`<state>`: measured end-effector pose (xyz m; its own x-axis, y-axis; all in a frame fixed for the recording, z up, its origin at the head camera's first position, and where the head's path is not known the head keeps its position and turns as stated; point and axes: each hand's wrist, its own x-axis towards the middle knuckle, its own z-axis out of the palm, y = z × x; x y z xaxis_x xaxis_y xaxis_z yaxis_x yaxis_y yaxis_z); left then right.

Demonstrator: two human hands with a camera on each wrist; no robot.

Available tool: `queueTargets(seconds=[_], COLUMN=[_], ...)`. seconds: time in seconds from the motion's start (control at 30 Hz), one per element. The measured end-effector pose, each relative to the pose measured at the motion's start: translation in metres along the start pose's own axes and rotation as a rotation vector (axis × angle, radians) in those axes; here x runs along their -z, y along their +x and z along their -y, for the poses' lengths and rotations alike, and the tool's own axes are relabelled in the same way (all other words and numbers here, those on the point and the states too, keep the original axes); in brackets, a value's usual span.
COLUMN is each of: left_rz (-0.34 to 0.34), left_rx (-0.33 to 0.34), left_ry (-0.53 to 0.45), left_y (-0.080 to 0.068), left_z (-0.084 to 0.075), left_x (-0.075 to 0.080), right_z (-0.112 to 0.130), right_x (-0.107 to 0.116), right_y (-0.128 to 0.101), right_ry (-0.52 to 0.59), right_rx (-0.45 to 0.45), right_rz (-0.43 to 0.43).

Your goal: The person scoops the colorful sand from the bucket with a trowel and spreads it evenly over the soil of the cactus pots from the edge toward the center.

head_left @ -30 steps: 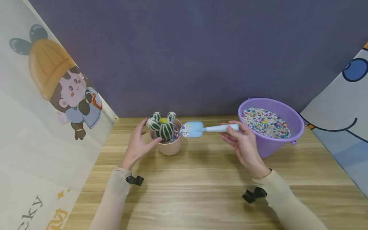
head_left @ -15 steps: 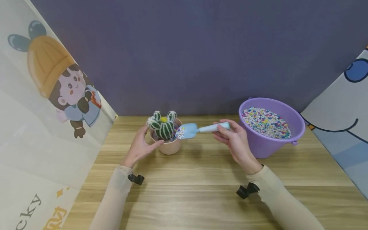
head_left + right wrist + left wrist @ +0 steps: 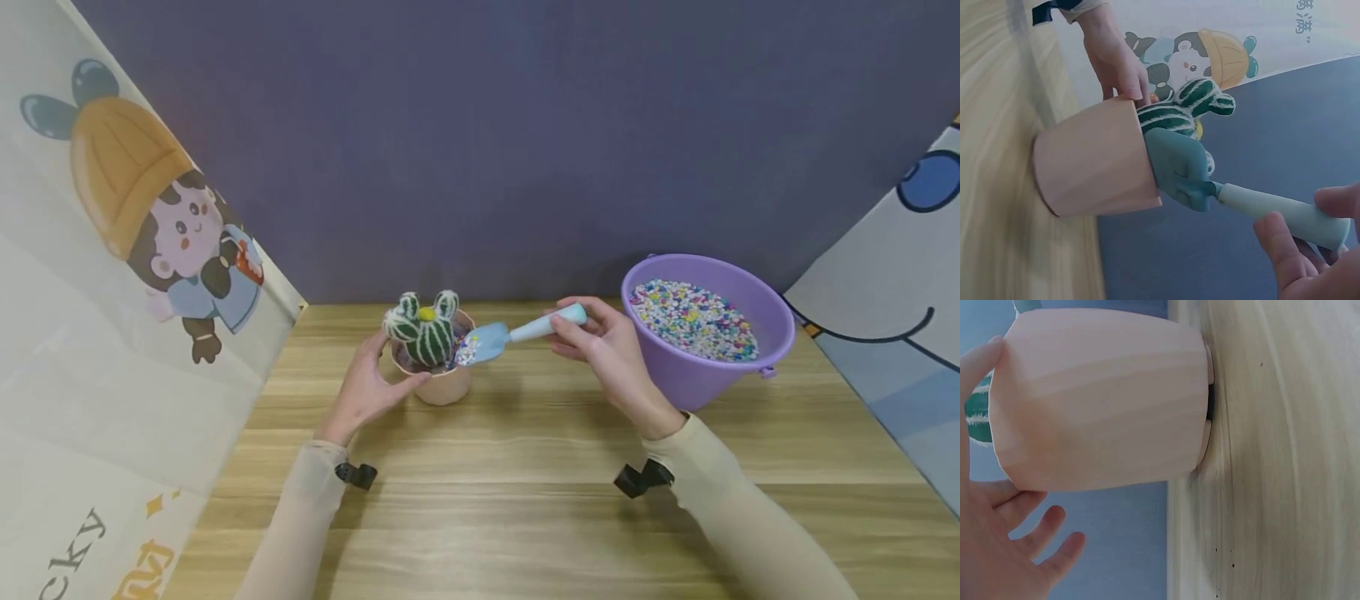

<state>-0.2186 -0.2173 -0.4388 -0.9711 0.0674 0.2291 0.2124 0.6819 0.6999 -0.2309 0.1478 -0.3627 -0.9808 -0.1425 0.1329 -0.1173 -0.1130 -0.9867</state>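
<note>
While my R hand (image 3: pixel 606 357) pinches the trowel (image 3: pixel 492 339), w/ beads (image 3: pixel 468 349) on its tip over the pot (image 3: pixel 444 389), I grip pot's rim nr cactus (image 3: pixel 432 344) w/ L hand (image 3: pixel 367 389).

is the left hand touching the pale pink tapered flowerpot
Touching. Left wrist view: the left hand rests its thumb on the rim of the pale pink tapered flowerpot, with fingers against its side.
</note>
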Motion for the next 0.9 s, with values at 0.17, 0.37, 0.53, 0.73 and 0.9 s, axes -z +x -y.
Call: queueTargets(seconds=[0.17, 0.37, 0.53, 0.73, 0.9], left_rz=[-0.039, -0.082, -0.100, -0.039, 0.072], left_rx=[0.004, 0.040, 0.071, -0.019, -0.098], left_ry=[0.012, 0.064, 0.119, 0.138, 0.085], left_y=[-0.004, -0.010, -0.015, -0.007, 0.007], left_z=[-0.004, -0.015, -0.026, -0.028, -0.021], left_x=[-0.005, -0.009, -0.010, 0.003, 0.014], right_z=[0.007, 0.012, 0.014, 0.018, 0.020], right_x=[-0.002, -0.003, -0.003, -0.003, -0.003], right_y=[0.002, 0.002, 0.002, 0.002, 0.002], right_ry=[-0.023, -0.061, -0.068, -0.046, -0.034], right_rx=[0.011, 0.009, 0.004, 0.014, 0.015], right_rz=[0.020, 0.022, 0.032, 0.047, 0.049])
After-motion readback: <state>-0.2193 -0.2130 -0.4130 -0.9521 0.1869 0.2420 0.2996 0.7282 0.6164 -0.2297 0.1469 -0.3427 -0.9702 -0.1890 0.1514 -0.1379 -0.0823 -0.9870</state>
